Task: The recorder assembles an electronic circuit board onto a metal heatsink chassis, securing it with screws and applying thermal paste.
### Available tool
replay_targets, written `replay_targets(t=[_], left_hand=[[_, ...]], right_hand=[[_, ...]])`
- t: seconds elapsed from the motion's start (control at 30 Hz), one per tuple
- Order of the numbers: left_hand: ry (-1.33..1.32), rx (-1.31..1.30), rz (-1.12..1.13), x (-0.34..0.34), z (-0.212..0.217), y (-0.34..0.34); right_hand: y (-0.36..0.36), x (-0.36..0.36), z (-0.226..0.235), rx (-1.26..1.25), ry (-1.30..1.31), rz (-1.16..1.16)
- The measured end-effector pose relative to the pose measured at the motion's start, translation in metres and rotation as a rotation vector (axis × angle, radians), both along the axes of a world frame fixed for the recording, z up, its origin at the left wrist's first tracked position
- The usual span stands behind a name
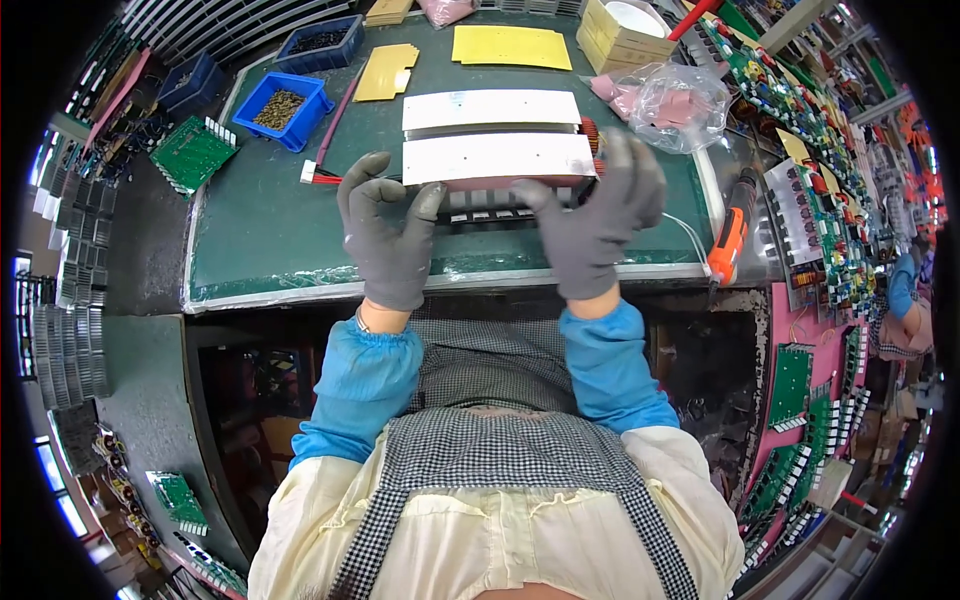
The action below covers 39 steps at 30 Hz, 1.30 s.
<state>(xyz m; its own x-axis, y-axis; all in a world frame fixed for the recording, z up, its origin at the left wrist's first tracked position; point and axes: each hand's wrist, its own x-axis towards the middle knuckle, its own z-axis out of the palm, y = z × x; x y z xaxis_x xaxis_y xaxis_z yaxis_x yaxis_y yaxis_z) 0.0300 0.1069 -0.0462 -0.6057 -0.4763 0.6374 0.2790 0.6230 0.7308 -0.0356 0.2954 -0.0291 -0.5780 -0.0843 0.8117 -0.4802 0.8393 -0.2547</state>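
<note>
In front of me on the green mat is an electronic assembly with two pale metal plates (498, 157), one behind the other. A copper coil (590, 132) shows at its right end, and a row of white-marked dark parts (490, 215) lies along its near side. My left hand (388, 235), in a grey glove, is at the near left corner, its fingers apart and its thumb by the plate's edge. My right hand (602, 222), also gloved, is at the right end with fingers spread and slightly blurred. Whether either thumb touches the assembly I cannot tell. Red wires with a white connector (308, 172) lie to the left.
Blue bins (284, 108) of small parts stand at the back left. Yellow sheets (511, 47) lie at the far side. A clear plastic bag (685, 108) and an orange power screwdriver (730, 240) are to the right, beside many circuit boards (800, 215). Another green board (192, 153) is left.
</note>
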Motion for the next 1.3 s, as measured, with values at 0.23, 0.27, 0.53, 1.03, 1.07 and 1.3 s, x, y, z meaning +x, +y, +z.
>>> replay_targets(t=[0.23, 0.27, 0.53, 1.03, 1.07, 1.3], left_hand=[[0.02, 0.041, -0.037, 0.001, 0.001, -0.002], [-0.008, 0.023, -0.029, 0.002, 0.002, -0.001], [0.079, 0.046, -0.105, 0.008, 0.001, -0.004], [-0.021, 0.033, -0.041, 0.004, 0.002, -0.007], [-0.028, 0.046, -0.041, 0.005, 0.003, -0.007], [-0.027, 0.064, -0.052, 0.004, 0.003, -0.005]], right_hand=[[0.075, -0.016, 0.013, -0.174, 0.019, 0.004], [0.089, -0.019, 0.022, -0.205, 0.033, 0.035], [0.147, -0.116, 0.096, -0.01, -0.493, 0.242], [0.151, -0.211, 0.033, 0.501, -0.653, 0.139], [0.155, -0.211, 0.031, 0.5, -0.659, 0.134], [0.172, -0.214, 0.028, 0.481, -0.565, 0.199]])
